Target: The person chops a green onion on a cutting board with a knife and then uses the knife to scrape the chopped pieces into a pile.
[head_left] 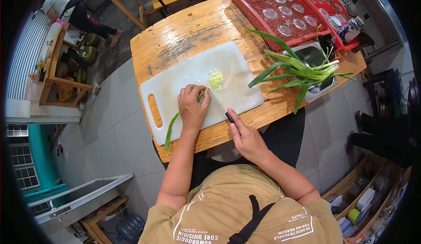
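A white cutting board (pixel 171 79) lies on the wooden table. My left hand (pixel 193 106) is closed on a green onion stalk (pixel 172 128), pressed to the board, with the leaf trailing toward the board's lower left. My right hand (pixel 247 139) grips the black handle of a knife (pixel 229 116); its blade points up and left, beside my left fingertips. Chopped pale green onion (pixel 216 80) forms a small pile just past the blade. More green onions (pixel 302 71) lie to the right, across metal containers (pixel 311 54).
A red crate (pixel 245 14) of upturned glasses stands at the table's back right, with another red basket (pixel 340 38) beside it. The table (pixel 162 47) has a rounded left edge. One person (pixel 79 14) bends over at the upper left; another person's dark-clothed legs (pixel 377 134) show at right.
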